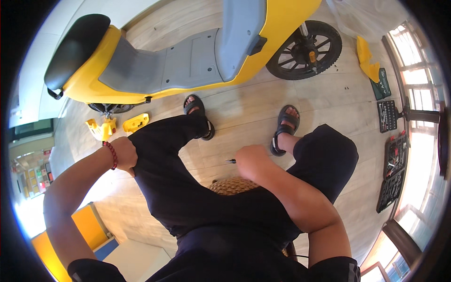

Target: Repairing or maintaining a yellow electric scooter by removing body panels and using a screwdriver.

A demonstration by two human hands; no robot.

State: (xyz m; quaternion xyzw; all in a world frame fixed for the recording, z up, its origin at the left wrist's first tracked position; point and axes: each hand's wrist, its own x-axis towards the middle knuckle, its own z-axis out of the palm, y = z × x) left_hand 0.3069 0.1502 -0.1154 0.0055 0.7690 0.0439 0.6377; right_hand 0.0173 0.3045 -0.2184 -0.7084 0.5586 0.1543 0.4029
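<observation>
My left hand [125,154], with a red bead bracelet at the wrist, rests against the outer side of my left thigh; its fingers are hidden. Between my knees, my right hand [252,162] is closed in a fist. A small dark tip [230,161] with a metallic glint sticks out of its left side; the rest of that thing is covered by the fingers. Below this hand, a woven seat [232,185] shows between my thighs. Ahead of my feet stands a yellow and grey electric scooter [192,61] with a black saddle [77,49], apart from both hands.
Yellow body panels [136,123] lie on the floor by the scooter's rear wheel. Another yellow panel [368,58] lies at the far right beside a green case [381,85]. Along the right wall are a black socket set [387,116] and an open tool case [395,157].
</observation>
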